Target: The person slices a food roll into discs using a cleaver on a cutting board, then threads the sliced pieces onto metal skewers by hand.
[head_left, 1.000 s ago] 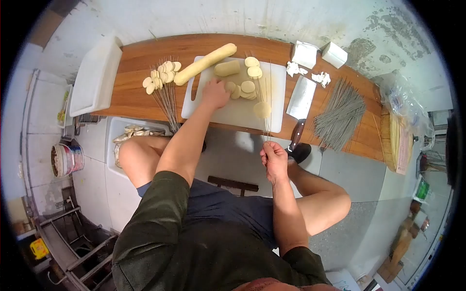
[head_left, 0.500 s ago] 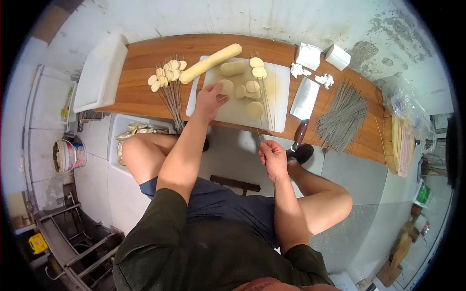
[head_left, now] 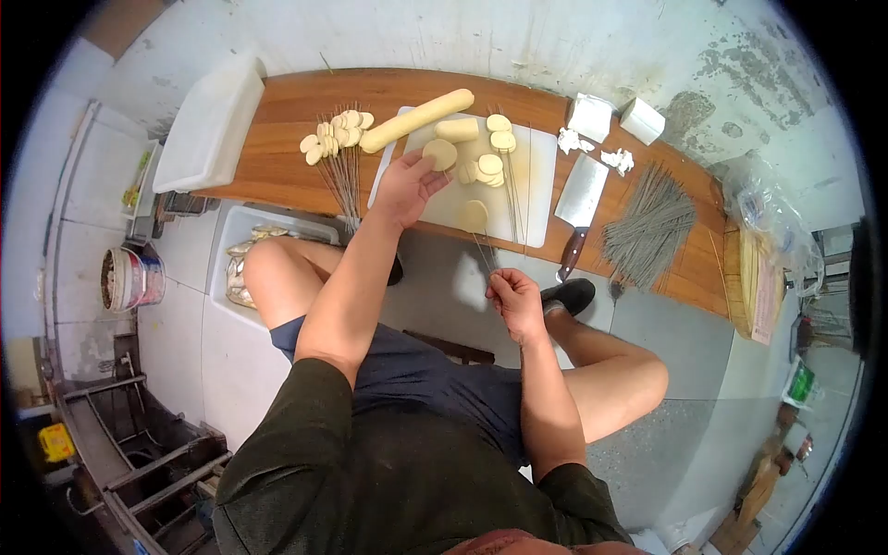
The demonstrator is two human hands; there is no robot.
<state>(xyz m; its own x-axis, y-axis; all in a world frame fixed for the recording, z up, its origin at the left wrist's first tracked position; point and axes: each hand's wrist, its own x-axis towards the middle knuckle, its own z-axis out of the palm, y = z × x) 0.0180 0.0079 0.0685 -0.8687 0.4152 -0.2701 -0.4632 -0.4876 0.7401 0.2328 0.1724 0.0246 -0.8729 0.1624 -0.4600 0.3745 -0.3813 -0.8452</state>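
Note:
My left hand (head_left: 405, 191) pinches a pale yellow round slice (head_left: 439, 154) above the white cutting board (head_left: 538, 176). My right hand (head_left: 516, 301) is closed on the lower ends of thin skewers (head_left: 485, 252), with another round slice (head_left: 474, 215) at their upper end. Several loose slices (head_left: 489, 166) lie on the board, beside a short cut piece of roll (head_left: 457, 129). Further right on the board, two slices (head_left: 500, 132) sit on skewers. A long pale yellow roll (head_left: 418, 121) lies across the board's far left corner.
Skewered slices (head_left: 335, 135) lie left of the board. A cleaver (head_left: 581, 194) lies to the right, its handle over the table's (head_left: 277, 176) near edge. Beyond are a pile of grey skewers (head_left: 650, 227), paper packs (head_left: 589, 117) and crumpled tissue (head_left: 617, 160). A white bin (head_left: 208, 129) stands far left.
My left hand has lifted its slice slightly up and right. The slice on the right hand's skewers has moved left and nearer me, away from the skewered pair on the board.

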